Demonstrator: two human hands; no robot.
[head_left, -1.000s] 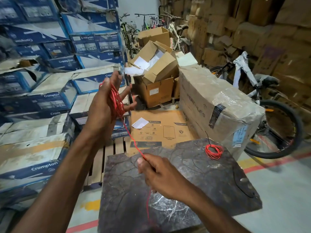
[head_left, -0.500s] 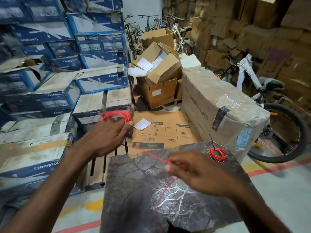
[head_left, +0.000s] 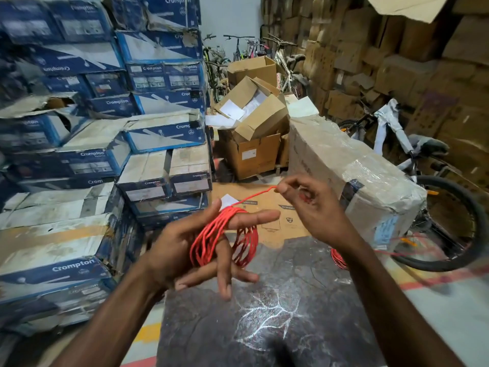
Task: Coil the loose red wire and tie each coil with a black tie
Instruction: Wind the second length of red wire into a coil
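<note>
Above the dark slab, I've got the left hand with fingers spread and straight, the bright red wire looped round them in many thin turns. The right hand pinches the one free strand between thumb and forefinger. I count two coils: this one, and a second coil on the slab, half hidden by the right wrist.
</note>
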